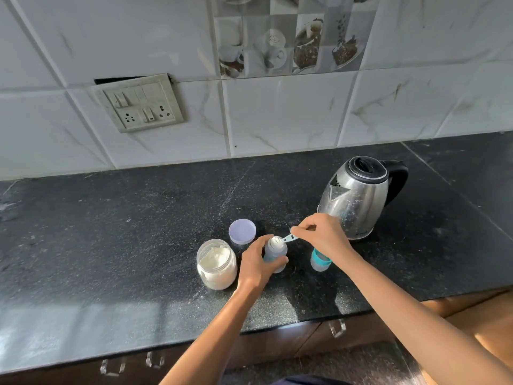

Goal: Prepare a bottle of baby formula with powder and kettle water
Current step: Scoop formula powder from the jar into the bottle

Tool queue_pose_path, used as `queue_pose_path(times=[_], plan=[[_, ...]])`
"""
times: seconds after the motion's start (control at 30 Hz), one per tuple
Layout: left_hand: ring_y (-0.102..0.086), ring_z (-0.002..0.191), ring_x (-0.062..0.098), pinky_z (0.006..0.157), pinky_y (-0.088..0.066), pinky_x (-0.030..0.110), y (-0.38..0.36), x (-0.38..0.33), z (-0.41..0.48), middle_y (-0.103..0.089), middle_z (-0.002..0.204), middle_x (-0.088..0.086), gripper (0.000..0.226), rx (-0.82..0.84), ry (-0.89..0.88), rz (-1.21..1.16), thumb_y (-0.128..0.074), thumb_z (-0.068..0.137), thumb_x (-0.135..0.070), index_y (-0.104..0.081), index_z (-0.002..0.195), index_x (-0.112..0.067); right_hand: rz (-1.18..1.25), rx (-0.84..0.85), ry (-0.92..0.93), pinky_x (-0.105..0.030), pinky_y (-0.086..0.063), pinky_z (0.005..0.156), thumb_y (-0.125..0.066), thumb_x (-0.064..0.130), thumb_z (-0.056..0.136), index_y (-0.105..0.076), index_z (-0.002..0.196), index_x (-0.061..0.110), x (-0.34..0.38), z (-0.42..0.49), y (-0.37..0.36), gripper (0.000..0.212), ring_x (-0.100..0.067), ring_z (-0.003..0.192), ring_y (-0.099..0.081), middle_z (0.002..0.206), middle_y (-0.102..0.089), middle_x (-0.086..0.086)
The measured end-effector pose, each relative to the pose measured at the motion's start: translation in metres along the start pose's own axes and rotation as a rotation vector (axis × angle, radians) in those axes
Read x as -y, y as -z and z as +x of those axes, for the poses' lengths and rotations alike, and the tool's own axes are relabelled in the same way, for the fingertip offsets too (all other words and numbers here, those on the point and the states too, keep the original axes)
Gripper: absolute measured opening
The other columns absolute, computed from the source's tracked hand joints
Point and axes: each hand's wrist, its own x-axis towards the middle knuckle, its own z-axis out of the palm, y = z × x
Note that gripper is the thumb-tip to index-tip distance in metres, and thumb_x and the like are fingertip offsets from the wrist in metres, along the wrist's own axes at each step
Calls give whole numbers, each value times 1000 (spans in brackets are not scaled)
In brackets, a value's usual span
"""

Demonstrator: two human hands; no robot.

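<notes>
A small clear baby bottle [275,249] stands upright on the black counter [138,232], and my left hand [256,263] is wrapped around its lower body. My right hand [322,234] pinches the handle of a blue scoop [290,239], whose bowl of white powder rests over the bottle's open mouth. An open jar of white formula powder [216,263] stands just left of the bottle. The bottle's teal-ringed cap [319,261] stands to the right, partly hidden under my right wrist. A steel kettle [358,198] with a black handle sits behind my right hand.
The jar's lilac lid [242,232] lies upside down behind the jar. A tiled wall with a switch and socket plate [140,102] runs along the back. The counter's front edge is near me, with wooden cabinet doors and handles [337,327] below.
</notes>
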Motion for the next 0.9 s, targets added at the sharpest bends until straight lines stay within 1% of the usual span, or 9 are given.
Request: queue_pose_path(times=[0.2, 0.27, 0.33, 0.43, 0.6, 0.7, 0.77, 0.83, 0.9], plan=[[-57, 94, -10, 76, -40, 6, -1, 3, 3, -67, 99, -22, 47, -13, -27, -19, -84, 66, -26, -63, 108, -35, -338, -9, 281, -32, -47, 54, -69, 28, 85, -70, 77, 14, 3, 3, -5, 17, -16, 64, -57, 82, -54, 6], [-58, 94, -9, 77, -41, 7, -1, 5, 3, -67, 99, -21, 48, -19, -30, -25, -83, 66, -26, -63, 108, -34, -504, 60, 433, -26, -44, 50, -66, 16, 86, -70, 75, 15, 1, 3, -7, 12, -16, 66, -56, 77, -53, 8], [-59, 95, -8, 78, -41, 8, -1, 5, 2, -68, 100, -20, 48, -25, -33, -34, -83, 66, -26, -63, 109, -33, -709, 84, 610, -21, -42, 45, -54, 3, 86, -65, 66, 19, -6, 4, -9, 28, -12, 66, -51, 66, -51, 9], [-58, 95, -10, 77, -40, 5, -1, 6, 2, -67, 100, -21, 47, -22, -40, -34, -84, 66, -24, -63, 107, -35, -756, 77, 741, -24, -45, 44, -61, -1, 81, -61, 64, 16, -10, 2, -6, 24, -13, 64, -50, 64, -45, 4], [-59, 95, -8, 78, -41, 8, -1, 7, 3, -68, 100, -20, 48, -23, -36, -38, -84, 65, -26, -63, 108, -34, -654, 182, 775, -33, -45, 68, -42, 6, 96, -66, 103, 3, -8, -3, -7, 25, -23, 79, -54, 95, -56, -15], [-59, 95, -8, 78, -40, 5, -1, 7, 2, -68, 101, -20, 49, -15, -44, -39, -84, 65, -25, -63, 108, -35, -683, 180, 703, -30, -50, 63, -55, 11, 94, -69, 88, 7, -8, 0, -7, 15, -14, 73, -52, 82, -51, -4], [-59, 95, -9, 77, -40, 4, -1, 6, 2, -68, 100, -19, 48, -15, -43, -47, -84, 65, -25, -62, 108, -35, -687, 192, 658, -32, -51, 65, -51, 14, 96, -65, 89, 7, -12, 5, -13, 17, -16, 73, -53, 81, -44, 2], [-59, 93, -10, 74, -39, 3, -2, 6, 1, -68, 99, -18, 48, -8, -37, -56, -83, 66, -23, -62, 107, -35, -598, 220, 602, -34, -49, 69, -49, 12, 96, -62, 99, 6, -11, 2, -19, 14, -17, 77, -52, 86, -49, 0], [-58, 91, -10, 73, -39, 3, -3, 6, 0, -68, 98, -17, 47, -4, -37, -62, -83, 67, -21, -62, 107, -33, -571, 206, 605, -32, -50, 59, -61, 6, 88, -65, 85, 7, -5, -2, -23, 5, -15, 70, -52, 82, -54, -1]])
